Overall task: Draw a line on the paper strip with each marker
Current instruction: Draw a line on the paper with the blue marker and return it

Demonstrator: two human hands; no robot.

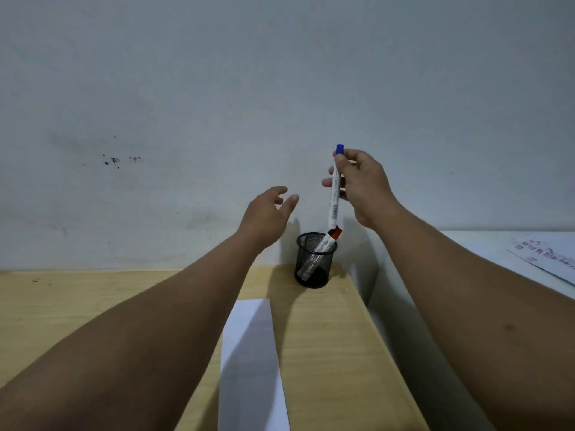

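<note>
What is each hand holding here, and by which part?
The right hand holds the blue-capped marker by its upper barrel, just below the cap, above the mesh cup. The left hand is open and holds nothing.

Marker [323, 247] in cup [314, 265]; strip [249, 353] in front.

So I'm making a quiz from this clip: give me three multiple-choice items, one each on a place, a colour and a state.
1. Where is the red-capped marker? A in the mesh pen cup B on the paper strip C in the left hand
2. End colour of the held marker? A green B blue C black
3. The right hand is: A flat on the desk B empty C gripping a marker

A: it leans inside the cup.
B: a blue tip shows above the fingers.
C: the fingers wrap around its barrel.
</note>
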